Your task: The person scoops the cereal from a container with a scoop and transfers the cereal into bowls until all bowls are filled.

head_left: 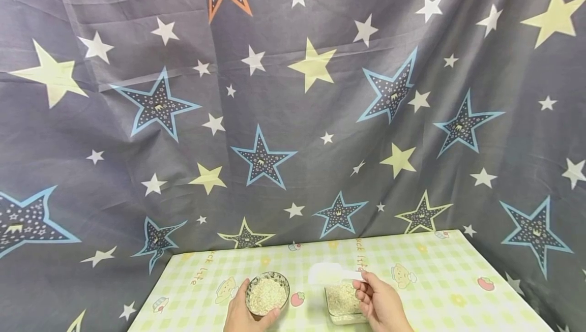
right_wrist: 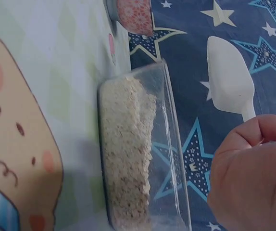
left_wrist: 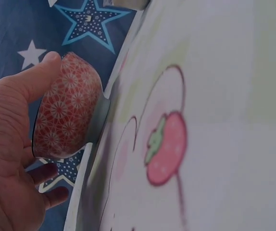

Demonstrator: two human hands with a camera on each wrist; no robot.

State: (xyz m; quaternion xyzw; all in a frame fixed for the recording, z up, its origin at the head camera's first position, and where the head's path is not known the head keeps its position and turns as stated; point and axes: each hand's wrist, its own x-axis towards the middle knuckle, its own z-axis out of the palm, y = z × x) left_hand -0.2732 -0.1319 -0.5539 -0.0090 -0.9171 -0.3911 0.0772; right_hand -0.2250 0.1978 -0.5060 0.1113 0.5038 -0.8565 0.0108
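My left hand (head_left: 241, 313) grips a small bowl (left_wrist: 68, 110) at its sides, thumb on one side and fingers on the other. Red with white flower patterns outside, the bowl stands on the table and holds pale oat flakes (head_left: 267, 294). In my right hand (head_left: 385, 303) is the handle of a white plastic scoop (right_wrist: 230, 77), pinched between thumb and fingers. The scoop is raised above a clear rectangular container (head_left: 345, 319), tipped nowhere I can judge; its inside is hidden. More oat flakes (right_wrist: 126, 154) lie in that container, heaped unevenly.
A tablecloth (head_left: 439, 281) in green and white checks, with cartoon prints, covers the table. Behind its far edge hangs a dark grey curtain (head_left: 293, 103) patterned with stars. The bowl stands left of the container, with a strip of tablecloth between them.
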